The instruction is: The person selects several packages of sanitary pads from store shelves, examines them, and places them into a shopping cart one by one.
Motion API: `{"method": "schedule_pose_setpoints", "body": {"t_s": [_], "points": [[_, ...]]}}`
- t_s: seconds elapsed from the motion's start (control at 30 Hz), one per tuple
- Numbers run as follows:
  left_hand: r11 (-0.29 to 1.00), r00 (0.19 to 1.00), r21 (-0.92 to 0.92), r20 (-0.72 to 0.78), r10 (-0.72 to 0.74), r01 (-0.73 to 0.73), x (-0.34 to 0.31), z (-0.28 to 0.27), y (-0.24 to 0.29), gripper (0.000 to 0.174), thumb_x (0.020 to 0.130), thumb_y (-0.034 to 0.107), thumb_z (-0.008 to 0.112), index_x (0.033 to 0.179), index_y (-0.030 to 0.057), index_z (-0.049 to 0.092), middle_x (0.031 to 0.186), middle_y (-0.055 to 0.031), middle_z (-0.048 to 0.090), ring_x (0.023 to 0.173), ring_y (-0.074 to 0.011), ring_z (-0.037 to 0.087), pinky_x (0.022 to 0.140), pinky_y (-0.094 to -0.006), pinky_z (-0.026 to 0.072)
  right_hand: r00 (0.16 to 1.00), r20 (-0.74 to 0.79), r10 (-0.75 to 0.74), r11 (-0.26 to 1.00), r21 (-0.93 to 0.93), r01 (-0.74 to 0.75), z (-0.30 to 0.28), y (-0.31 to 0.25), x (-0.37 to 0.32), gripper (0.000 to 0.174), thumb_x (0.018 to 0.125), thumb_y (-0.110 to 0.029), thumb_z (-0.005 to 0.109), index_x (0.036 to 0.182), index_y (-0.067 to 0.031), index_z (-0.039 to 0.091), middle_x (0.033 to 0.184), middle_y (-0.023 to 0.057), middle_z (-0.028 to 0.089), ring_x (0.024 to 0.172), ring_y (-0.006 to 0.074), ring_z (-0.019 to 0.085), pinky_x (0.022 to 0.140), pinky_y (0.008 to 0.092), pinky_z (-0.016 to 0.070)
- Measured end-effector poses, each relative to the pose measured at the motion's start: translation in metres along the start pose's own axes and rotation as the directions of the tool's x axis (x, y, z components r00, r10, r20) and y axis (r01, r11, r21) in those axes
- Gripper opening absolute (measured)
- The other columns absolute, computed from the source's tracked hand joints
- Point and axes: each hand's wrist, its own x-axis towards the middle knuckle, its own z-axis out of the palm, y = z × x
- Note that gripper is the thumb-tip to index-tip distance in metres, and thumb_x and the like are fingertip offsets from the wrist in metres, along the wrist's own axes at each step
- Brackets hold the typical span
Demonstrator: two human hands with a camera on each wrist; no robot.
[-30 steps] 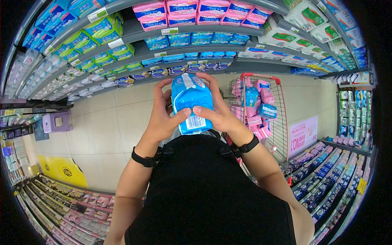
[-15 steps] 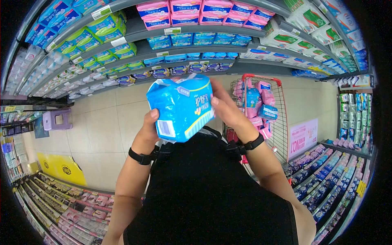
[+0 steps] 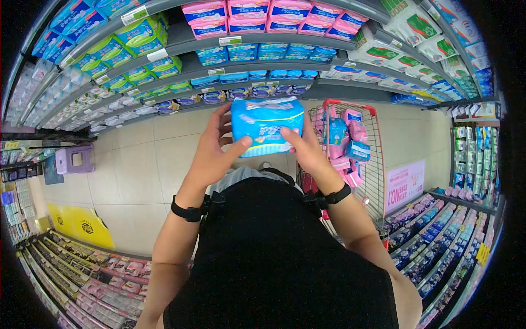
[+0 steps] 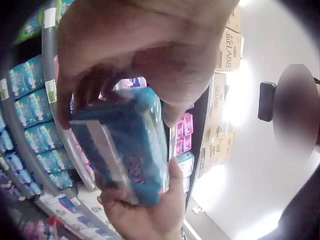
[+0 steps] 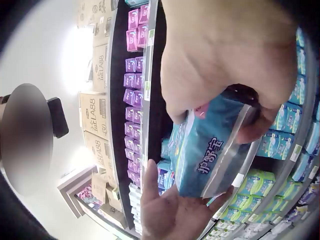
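Note:
A blue pack of sanitary pads (image 3: 267, 118) is held up in front of the chest, its long side running across and its printed face turned to me in the head view. My left hand (image 3: 211, 153) grips the left end, thumb on the lower front corner and fingers behind. At the right end my right hand (image 3: 311, 151) grips it, with the thumb pressed on the printed face. A white strip crosses the pack (image 5: 215, 150) in the right wrist view. Both hands, the left (image 4: 145, 50) and the right (image 4: 150, 215), hold opposite ends in the left wrist view.
A shopping cart (image 3: 374, 129) with pink and blue packs stands at the right. Ahead, curving shelves carry pink packs (image 3: 249, 12), green packs (image 3: 143, 34) and others. A purple stool (image 3: 75, 159) is on the floor at left. Lower racks flank the body on both sides.
The pack has turned from its barcode end, through a slanted view, to its printed long face. Both hands have shifted their hold to its two ends. The cart has stayed in place.

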Motion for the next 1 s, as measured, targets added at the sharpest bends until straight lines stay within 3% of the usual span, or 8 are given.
{"method": "schedule_pose_setpoints", "body": {"t_s": [0.07, 0.2, 0.33, 0.4, 0.7, 0.77, 0.87, 1.0], "points": [[0.996, 1.0, -0.091, -0.015, 0.001, -0.003, 0.0, 0.003, -0.004, 0.054, 0.102, 0.036, 0.052, 0.139, -0.0024, 0.044, 0.122, -0.0097, 0.061, 0.112, -0.0147, 0.055, 0.093, -0.0298, 0.0461, 0.993, 0.106, -0.043, 0.966, 0.259, 0.014, -0.005, 0.008, -0.002, 0.067, 0.094, -0.04, 0.065, 0.14, -0.0006, 0.037, 0.129, 0.0098, 0.054, 0.118, 0.0173, 0.054, 0.096, 0.0337, 0.0473], [0.918, 0.971, -0.332, 0.17, -0.166, 0.215, -0.003, -0.009, -0.012, 0.054, 0.104, 0.041, 0.045, 0.135, -0.0032, 0.047, 0.117, -0.0073, 0.063, 0.106, -0.0139, 0.059, 0.091, -0.0298, 0.0476, 0.954, 0.296, 0.04, 0.982, 0.167, -0.093, -0.014, 0.008, 0.002, 0.094, 0.083, -0.065, 0.066, 0.144, -0.0007, 0.033, 0.135, 0.012, 0.049, 0.126, 0.0221, 0.049, 0.104, 0.0359, 0.0412], [0.983, 0.978, -0.077, 0.136, -0.157, 0.168, -0.002, -0.004, -0.008, 0.049, 0.106, 0.039, 0.042, 0.132, -0.0017, 0.05, 0.112, -0.0097, 0.066, 0.099, -0.0181, 0.062, 0.089, -0.0302, 0.0478, 0.905, 0.426, -0.014, 0.998, 0.058, -0.012, -0.003, 0.003, 0.004, 0.112, 0.075, -0.079, 0.061, 0.148, -0.0019, 0.026, 0.145, 0.0161, 0.038, 0.137, 0.0266, 0.037, 0.112, 0.0404, 0.0311], [0.961, 0.973, 0.234, 0.14, -0.184, 0.148, 0.004, -0.008, -0.01, 0.047, 0.106, 0.037, 0.041, 0.132, -0.0012, 0.05, 0.11, -0.0119, 0.066, 0.097, -0.0207, 0.063, 0.089, -0.0304, 0.0476, 0.89, 0.455, 0.001, 1.0, 0.008, -0.005, 0.001, 0.002, 0.004, 0.111, 0.076, -0.078, 0.061, 0.149, -0.0027, 0.024, 0.146, 0.0167, 0.037, 0.138, 0.0272, 0.035, 0.113, 0.0406, 0.0299], [0.987, 0.996, -0.157, 0.087, 0.003, 0.01, -0.004, -0.008, -0.018, 0.066, 0.097, 0.037, 0.058, 0.147, 0.0014, 0.032, 0.135, -0.0231, 0.05, 0.121, -0.0294, 0.054, 0.099, -0.0385, 0.0448, 0.943, 0.306, 0.132, 0.987, -0.125, -0.097, -0.001, 0.019, 0.011, 0.08, 0.094, -0.059, 0.053, 0.146, -0.0045, 0.028, 0.141, 0.0172, 0.041, 0.131, 0.0258, 0.04, 0.108, 0.0396, 0.0348], [0.998, 0.99, -0.029, 0.132, -0.051, 0.056, -0.007, -0.005, -0.012, 0.075, 0.095, 0.041, 0.06, 0.15, 0.0013, 0.027, 0.138, -0.0225, 0.048, 0.126, -0.0293, 0.051, 0.104, -0.0385, 0.0409, 0.96, 0.233, 0.158, 0.975, -0.193, -0.113, 0.001, 0.022, 0.012, 0.073, 0.097, -0.056, 0.05, 0.145, -0.0045, 0.031, 0.139, 0.0177, 0.042, 0.129, 0.0253, 0.042, 0.105, 0.0387, 0.0375], [0.987, 0.987, -0.103, 0.122, -0.109, 0.122, -0.009, -0.006, -0.014, 0.082, 0.093, 0.043, 0.062, 0.151, 0.0004, 0.022, 0.142, -0.0205, 0.044, 0.13, -0.0287, 0.048, 0.108, -0.0385, 0.0392, 0.975, 0.127, 0.182, 0.979, -0.112, -0.168, 0.002, 0.026, 0.011, 0.071, 0.101, -0.056, 0.042, 0.148, -0.0041, 0.028, 0.141, 0.0141, 0.046, 0.128, 0.023, 0.049, 0.104, 0.0374, 0.0426], [0.833, 0.987, -0.53, 0.101, -0.124, 0.159, -0.012, -0.014, -0.028, 0.085, 0.092, 0.043, 0.062, 0.152, 0.0006, 0.021, 0.147, -0.0172, 0.04, 0.133, -0.0277, 0.046, 0.108, -0.0399, 0.0396, 0.964, 0.174, 0.203, 0.881, 0.396, -0.257, -0.007, 0.025, 0.019, 0.063, 0.105, -0.049, 0.035, 0.151, -0.0065, 0.026, 0.139, 0.016, 0.052, 0.127, 0.0272, 0.053, 0.107, 0.0436, 0.0433]]}}
